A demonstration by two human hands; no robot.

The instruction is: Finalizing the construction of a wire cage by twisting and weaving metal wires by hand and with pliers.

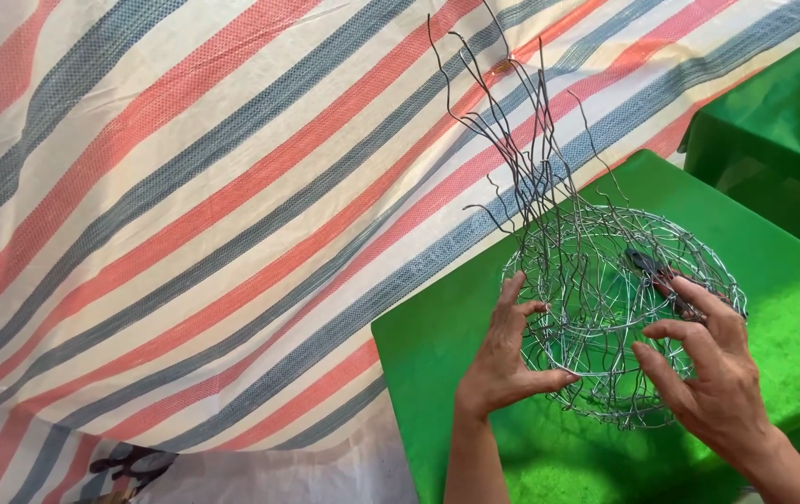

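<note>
From the head camera, everything groups around the round basket of woven silver wire mesh, which rests tilted on the green cloth-covered table, its open mouth turned toward the viewer so the inside can be reached.

The left hand sits at the basket's left side. Its fingers are spread and lie flat against the outer mesh while the thumb presses toward the lower rim, so the hand is open and bracing, not clamped. That hold looks meant to steady the springy frame against rolling.

The right hand is at the basket's right rim. Its fingers curl loosely around the edge of the mesh, with the index finger stretched over the dark pliers with reddish handles, which lie on the upper right of the basket; whether the hand truly grips the tool or only touches it I cannot tell. Having the pliers there keeps them within reach of the wire ends.

Above the basket, a bunch of loose, kinked wire strands rises from the far rim, unwoven and sticking up free.

Behind and left of the basket hangs a striped tarpaulin in white, red and grey-blue, a backdrop. To the basket's upper right stands a second green-covered surface, well apart.
</note>
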